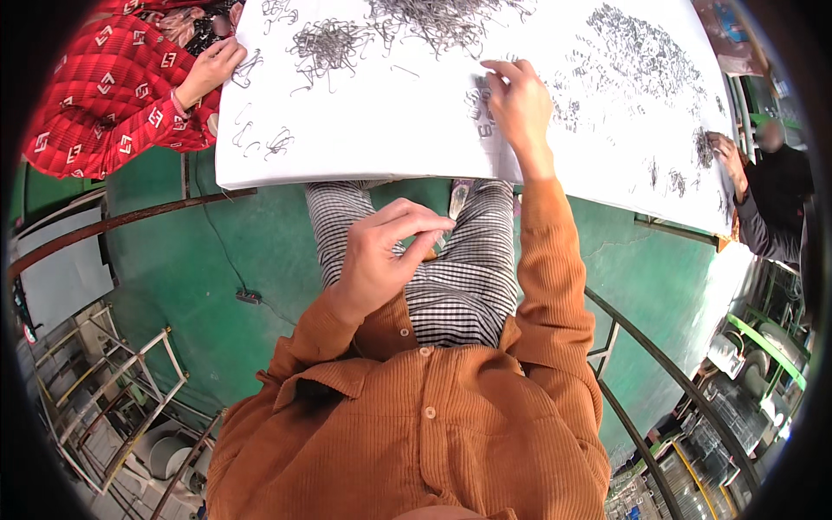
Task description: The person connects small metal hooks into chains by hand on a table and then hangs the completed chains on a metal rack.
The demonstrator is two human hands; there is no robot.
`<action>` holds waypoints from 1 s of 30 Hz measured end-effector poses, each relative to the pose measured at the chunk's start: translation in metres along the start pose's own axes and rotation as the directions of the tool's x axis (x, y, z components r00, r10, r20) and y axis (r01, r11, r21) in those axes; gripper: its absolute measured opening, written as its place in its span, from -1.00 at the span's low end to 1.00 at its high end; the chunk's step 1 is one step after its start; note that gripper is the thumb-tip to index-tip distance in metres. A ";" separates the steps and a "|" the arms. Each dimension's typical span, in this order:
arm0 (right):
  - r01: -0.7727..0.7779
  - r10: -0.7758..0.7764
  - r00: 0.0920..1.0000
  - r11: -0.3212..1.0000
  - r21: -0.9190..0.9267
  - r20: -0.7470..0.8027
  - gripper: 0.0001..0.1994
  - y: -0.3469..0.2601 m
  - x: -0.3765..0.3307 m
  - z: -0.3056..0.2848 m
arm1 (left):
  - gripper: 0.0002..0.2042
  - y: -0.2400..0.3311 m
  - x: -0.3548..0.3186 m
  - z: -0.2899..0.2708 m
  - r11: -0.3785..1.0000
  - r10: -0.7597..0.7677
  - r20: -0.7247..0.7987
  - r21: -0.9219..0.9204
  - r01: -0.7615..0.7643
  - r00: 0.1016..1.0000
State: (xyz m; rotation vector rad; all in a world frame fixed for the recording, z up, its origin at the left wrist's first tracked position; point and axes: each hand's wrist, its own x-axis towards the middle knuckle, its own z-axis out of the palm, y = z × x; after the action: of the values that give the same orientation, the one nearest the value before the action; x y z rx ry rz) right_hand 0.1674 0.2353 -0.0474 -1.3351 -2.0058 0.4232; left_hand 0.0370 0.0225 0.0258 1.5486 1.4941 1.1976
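- From where I stand, the person's right hand reaches over the white-covered bench; its fingers are bent, thumb and forefinger reaching forward with little space between them; I cannot tell whether they grip a piece.
- The left hand hangs above the person's lap, short of the bench edge; its forefinger and thumb come close together at the tips; whether something tiny sits between them I cannot tell.
- The small dark hooks lie on the bench; the thickest heap is at the far side, ahead of the right hand; a smaller heap lies to its left, and a few loose ones lie near the left corner.
- Just beside the right hand, on its left, is a small dark group of pieces; a broad scatter covers the right part of the bench.
- At the left, a co-worker in a red patterned sleeve rests a hand by the bench edge, near some hooks; at the far right another co-worker's hand is beside a dark cluster.
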 end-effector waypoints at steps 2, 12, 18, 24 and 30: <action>-0.041 0.040 0.999 0.998 -0.050 -0.025 -0.88 -0.003 0.025 0.022 | -0.82 0.001 -0.001 0.000 1.000 -0.010 -0.007 -0.010 0.009 1.000; -0.248 0.329 0.927 0.898 -0.365 0.181 -0.64 0.019 0.063 0.041 | -0.85 -0.010 -0.005 0.000 0.987 0.001 0.012 -0.160 0.001 1.000; -0.272 0.337 0.932 0.894 -0.356 0.134 -0.76 0.003 0.058 0.032 | -0.85 -0.013 -0.012 -0.015 0.994 0.042 -0.021 -0.096 -0.044 0.999; -0.266 0.363 0.913 0.876 -0.401 0.187 -0.81 -0.003 0.062 0.028 | -0.85 -0.008 -0.008 -0.012 0.994 0.056 0.000 -0.097 -0.056 0.998; -0.060 0.144 0.977 0.896 -0.440 0.159 -0.83 0.001 0.056 0.033 | -0.85 -0.004 -0.010 -0.009 0.990 0.053 0.004 -0.130 -0.052 0.999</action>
State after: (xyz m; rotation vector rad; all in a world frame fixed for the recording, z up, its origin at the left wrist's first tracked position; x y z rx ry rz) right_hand 0.1321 0.2895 -0.0515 -1.7329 -2.2834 0.1527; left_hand 0.0278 0.0119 0.0241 1.5117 1.3499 1.2913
